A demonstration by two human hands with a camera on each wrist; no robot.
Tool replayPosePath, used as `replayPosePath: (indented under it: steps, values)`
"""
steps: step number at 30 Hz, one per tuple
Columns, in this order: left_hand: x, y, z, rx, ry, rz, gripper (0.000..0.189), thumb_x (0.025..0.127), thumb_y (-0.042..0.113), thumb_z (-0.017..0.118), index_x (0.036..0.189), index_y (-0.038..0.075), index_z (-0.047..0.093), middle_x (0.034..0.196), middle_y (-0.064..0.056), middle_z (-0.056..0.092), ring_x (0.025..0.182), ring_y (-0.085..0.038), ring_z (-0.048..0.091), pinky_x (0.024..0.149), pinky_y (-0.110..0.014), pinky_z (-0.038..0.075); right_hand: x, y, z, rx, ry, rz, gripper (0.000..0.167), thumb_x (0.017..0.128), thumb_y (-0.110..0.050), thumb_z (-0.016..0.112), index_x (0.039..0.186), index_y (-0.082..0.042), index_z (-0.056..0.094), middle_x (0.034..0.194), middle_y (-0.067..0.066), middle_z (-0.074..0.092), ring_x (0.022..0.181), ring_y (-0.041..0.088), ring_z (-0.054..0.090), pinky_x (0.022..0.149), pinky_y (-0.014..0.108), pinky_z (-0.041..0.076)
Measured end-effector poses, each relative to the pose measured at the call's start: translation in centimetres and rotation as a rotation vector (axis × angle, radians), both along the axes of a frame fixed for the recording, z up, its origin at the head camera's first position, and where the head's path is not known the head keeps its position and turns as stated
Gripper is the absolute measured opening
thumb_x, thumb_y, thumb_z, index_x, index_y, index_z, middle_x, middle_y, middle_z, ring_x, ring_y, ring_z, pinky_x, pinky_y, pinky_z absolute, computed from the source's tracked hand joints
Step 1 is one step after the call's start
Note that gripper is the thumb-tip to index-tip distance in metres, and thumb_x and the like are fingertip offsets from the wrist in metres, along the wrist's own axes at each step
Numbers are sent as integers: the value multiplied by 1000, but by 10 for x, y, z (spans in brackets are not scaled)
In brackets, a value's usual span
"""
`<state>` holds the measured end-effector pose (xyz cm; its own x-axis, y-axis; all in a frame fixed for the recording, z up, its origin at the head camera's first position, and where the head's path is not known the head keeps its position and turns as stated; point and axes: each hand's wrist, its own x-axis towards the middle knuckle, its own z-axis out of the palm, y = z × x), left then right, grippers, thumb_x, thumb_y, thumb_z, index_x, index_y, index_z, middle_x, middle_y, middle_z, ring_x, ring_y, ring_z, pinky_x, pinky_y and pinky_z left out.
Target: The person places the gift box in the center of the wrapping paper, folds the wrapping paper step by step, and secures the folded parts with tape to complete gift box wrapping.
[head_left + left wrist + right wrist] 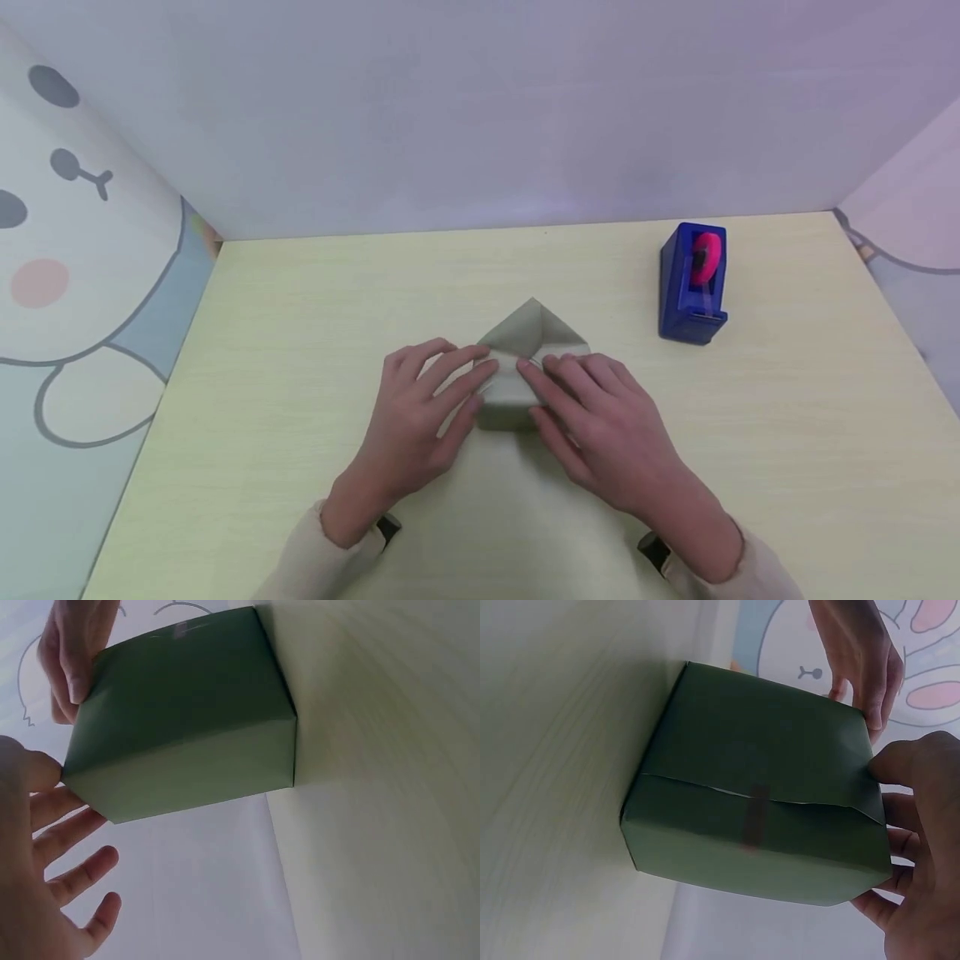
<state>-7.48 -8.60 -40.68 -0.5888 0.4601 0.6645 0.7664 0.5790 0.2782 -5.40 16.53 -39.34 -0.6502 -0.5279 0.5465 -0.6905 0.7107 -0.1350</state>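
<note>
A box wrapped in green-grey paper stands on the table between both hands, its upper end folded in and one pointed triangular flap sticking out on the far side. My left hand touches the folded top from the left, thumb by the near edge, fingers fairly straight and spread. From the right, my right hand rests its extended fingertips on the folds, thumb at the near top edge. A strip of tape crosses a paper seam on the box's side in the right wrist view.
A blue tape dispenser with a pink-cored roll stands at the back right of the pale wooden table. Behind the table rises a plain wall; cartoon-printed panels flank it.
</note>
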Motion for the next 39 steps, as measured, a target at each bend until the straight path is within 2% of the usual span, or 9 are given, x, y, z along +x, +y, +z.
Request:
replayPosePath:
  steps: [6,10,14,19,22,25,27,34,39]
  values:
    - [-1,2,0,-24,15,39,35,108,27,50,128,10,73,129,-2,73,119,-29,59,91,-50,42,0,0,1,-4,-54,-14,50,111,-41,40,140,-9,65,122,9,68,105,26,61,92,43,51]
    - [-3,5,1,52,-61,39,28,106,21,54,121,10,74,127,-3,74,118,-29,59,92,-50,42,0,0,1,-9,-61,-15,51,111,-41,40,140,-9,65,123,9,68,104,26,60,91,43,50]
    - [-6,9,3,200,-282,64,19,102,13,61,118,9,71,126,-3,72,120,-26,58,99,-47,44,1,0,1,-14,-63,-13,51,111,-42,39,140,-8,65,122,10,68,103,26,60,90,43,50]
    - [-19,16,7,372,-695,151,20,102,19,67,121,15,71,120,1,73,114,-17,63,100,-46,50,2,0,1,-15,-76,-14,51,111,-42,39,140,-9,65,123,9,68,103,26,59,90,43,50]
    - [-27,17,7,505,-924,149,14,101,20,69,112,14,74,109,0,75,104,-17,66,96,-44,53,1,0,1,-19,-67,-12,51,111,-42,39,141,-9,65,122,9,68,103,26,59,88,43,50]
    - [-32,18,7,632,-1051,125,10,100,17,69,105,10,75,104,-3,73,100,-19,65,92,-34,53,1,-1,1,-23,-51,-9,52,112,-42,38,140,-8,65,122,9,68,102,26,58,87,43,50]
    - [-33,18,7,657,-1082,108,11,100,15,68,106,9,74,106,-4,72,100,-20,64,91,-32,53,1,-1,1,-19,-49,-9,52,112,-42,38,140,-8,65,122,9,68,101,26,58,87,43,50]
    - [-35,27,8,606,-1165,17,19,100,20,67,117,11,72,118,-5,70,110,-20,65,97,-35,53,1,0,1,-23,-54,-12,52,112,-43,38,140,-9,65,122,9,68,102,26,58,87,43,50]
    - [-38,27,8,699,-1203,38,13,95,17,74,105,9,77,107,-3,75,104,-22,65,98,-35,49,0,-1,1,-54,-59,-8,51,112,-43,38,140,-10,65,123,8,68,101,25,58,86,43,49]
